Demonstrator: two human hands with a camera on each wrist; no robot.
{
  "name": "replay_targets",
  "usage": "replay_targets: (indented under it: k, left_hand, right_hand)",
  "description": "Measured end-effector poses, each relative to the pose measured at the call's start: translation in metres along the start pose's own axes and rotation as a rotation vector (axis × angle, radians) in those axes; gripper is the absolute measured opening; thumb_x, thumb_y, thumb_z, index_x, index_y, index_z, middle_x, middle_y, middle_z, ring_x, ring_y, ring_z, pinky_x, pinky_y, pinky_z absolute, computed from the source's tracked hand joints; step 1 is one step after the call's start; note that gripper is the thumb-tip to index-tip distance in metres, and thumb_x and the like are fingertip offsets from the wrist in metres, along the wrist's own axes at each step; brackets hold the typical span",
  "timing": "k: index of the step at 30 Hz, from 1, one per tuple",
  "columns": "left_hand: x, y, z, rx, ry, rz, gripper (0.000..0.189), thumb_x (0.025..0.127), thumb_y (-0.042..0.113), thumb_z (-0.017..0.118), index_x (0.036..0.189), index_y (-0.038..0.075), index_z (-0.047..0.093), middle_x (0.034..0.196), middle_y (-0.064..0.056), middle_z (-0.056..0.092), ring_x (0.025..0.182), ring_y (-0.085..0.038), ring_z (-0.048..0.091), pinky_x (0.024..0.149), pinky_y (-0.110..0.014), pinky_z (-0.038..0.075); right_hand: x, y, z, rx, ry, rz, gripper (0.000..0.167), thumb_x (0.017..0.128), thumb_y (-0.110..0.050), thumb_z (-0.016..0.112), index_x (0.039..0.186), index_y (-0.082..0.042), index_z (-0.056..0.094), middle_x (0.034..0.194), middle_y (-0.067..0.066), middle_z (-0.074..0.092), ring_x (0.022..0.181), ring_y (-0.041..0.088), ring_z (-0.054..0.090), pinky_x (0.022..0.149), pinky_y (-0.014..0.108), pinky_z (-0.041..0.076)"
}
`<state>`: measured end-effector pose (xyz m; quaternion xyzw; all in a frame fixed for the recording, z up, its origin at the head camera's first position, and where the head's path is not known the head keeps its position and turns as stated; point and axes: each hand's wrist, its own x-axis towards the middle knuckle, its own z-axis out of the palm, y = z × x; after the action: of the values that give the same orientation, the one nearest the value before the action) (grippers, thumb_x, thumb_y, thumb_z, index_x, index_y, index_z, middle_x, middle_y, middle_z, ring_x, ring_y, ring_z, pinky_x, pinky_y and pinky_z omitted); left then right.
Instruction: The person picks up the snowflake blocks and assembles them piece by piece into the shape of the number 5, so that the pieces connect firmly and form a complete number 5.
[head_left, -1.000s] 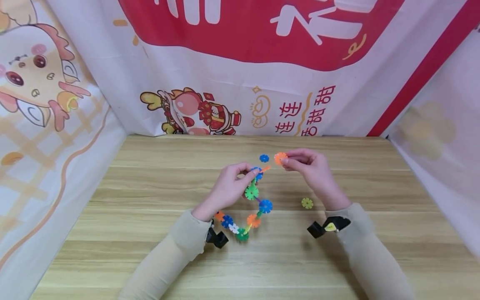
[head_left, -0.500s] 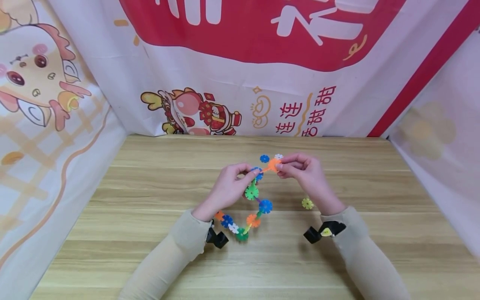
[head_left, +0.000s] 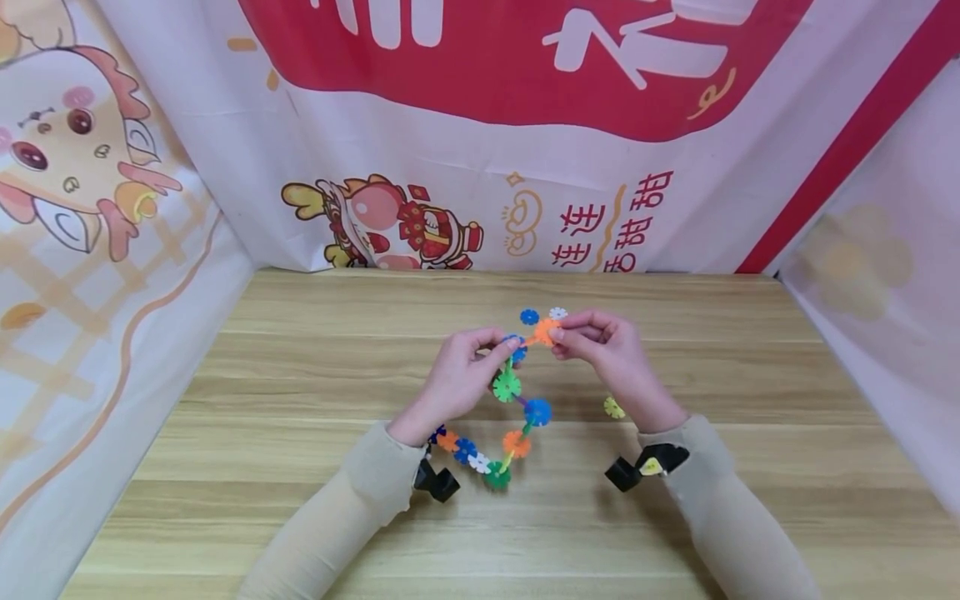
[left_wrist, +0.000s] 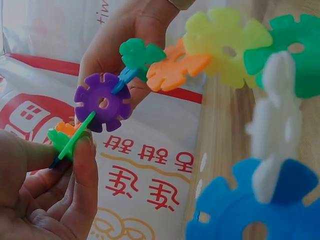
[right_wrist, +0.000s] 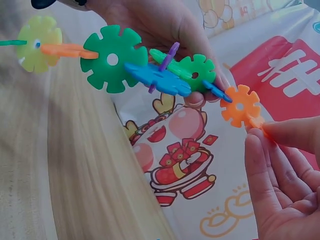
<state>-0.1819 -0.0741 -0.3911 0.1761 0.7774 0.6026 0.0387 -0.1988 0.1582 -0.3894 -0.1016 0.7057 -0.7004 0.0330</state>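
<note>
A chain of notched plastic snowflake discs in mixed colours hangs from my left hand (head_left: 461,367). The fingers pinch it near its upper end, at a blue disc (head_left: 514,347) and a bright green disc (right_wrist: 202,71). Beyond them an orange disc (right_wrist: 241,106) ends the chain. My right hand (head_left: 607,342) pinches a second orange disc (head_left: 547,332) between thumb and fingers. Its edge meets the end disc in the right wrist view; the fingertips hide part of it. The chain's lower part curves below my left hand, past a dark green disc (head_left: 497,475), and passes behind the left wrist.
A loose blue disc (head_left: 529,317) and a white disc (head_left: 558,313) lie on the wooden table (head_left: 300,367) behind the hands. By the right wrist lies a yellow disc (head_left: 613,407), partly covered. A printed cloth (head_left: 420,142) rises at the table's back edge.
My right hand has moved left and slightly down, bringing its orange disc against the chain's end. The white disc behind it has come into view. The chain's lower part has swung slightly right.
</note>
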Motion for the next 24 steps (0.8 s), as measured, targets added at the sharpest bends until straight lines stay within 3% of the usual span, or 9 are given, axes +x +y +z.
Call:
replay_targets:
  k: [8,12,16,19,24]
  left_hand:
    - [-0.001,0.004,0.005,-0.061,-0.028,-0.043,0.026,0.104,0.026,0.062,0.098,0.003,0.072,0.081,-0.009,0.069,0.064,-0.024,0.07,0.066,-0.05,0.061]
    - [-0.001,0.006,0.005,-0.077,-0.053,-0.066,0.024,0.104,0.024,0.062,0.102,0.003,0.072,0.088,-0.01,0.071,0.071,-0.032,0.072,0.067,-0.044,0.062]
    - [-0.002,0.006,0.002,-0.047,-0.083,-0.066,0.023,0.104,0.024,0.063,0.109,0.004,0.073,0.093,-0.008,0.073,0.076,-0.035,0.073,0.068,-0.04,0.062]
    - [0.0,0.006,-0.003,-0.007,-0.049,-0.044,0.023,0.103,0.026,0.064,0.109,0.005,0.072,0.092,-0.006,0.072,0.077,-0.03,0.073,0.07,-0.04,0.062]
    - [0.009,0.008,-0.005,0.046,0.075,0.007,0.024,0.102,0.031,0.066,0.111,0.009,0.07,0.098,-0.001,0.07,0.086,-0.021,0.071,0.076,-0.037,0.06]
  right_hand:
    - [0.006,-0.002,-0.002,-0.046,0.02,0.009,0.032,0.095,-0.022,0.076,0.116,0.001,0.07,0.107,0.013,0.073,0.091,0.027,0.072,0.087,0.036,0.058]
    - [0.012,-0.004,-0.002,-0.052,0.004,0.016,0.035,0.095,-0.028,0.076,0.12,-0.003,0.072,0.112,0.012,0.072,0.099,0.034,0.069,0.091,0.035,0.056]
    - [0.017,-0.005,0.0,-0.026,-0.01,0.013,0.032,0.096,-0.023,0.075,0.12,-0.002,0.072,0.112,0.012,0.072,0.1,0.034,0.068,0.091,0.036,0.056]
    - [0.019,-0.005,0.003,-0.005,-0.017,0.014,0.029,0.096,-0.019,0.074,0.119,0.0,0.072,0.111,0.012,0.072,0.096,0.028,0.07,0.09,0.036,0.057]
    - [0.022,-0.005,0.01,0.028,-0.017,-0.005,0.027,0.096,-0.015,0.075,0.116,0.002,0.072,0.11,0.015,0.071,0.091,0.024,0.071,0.089,0.038,0.058]
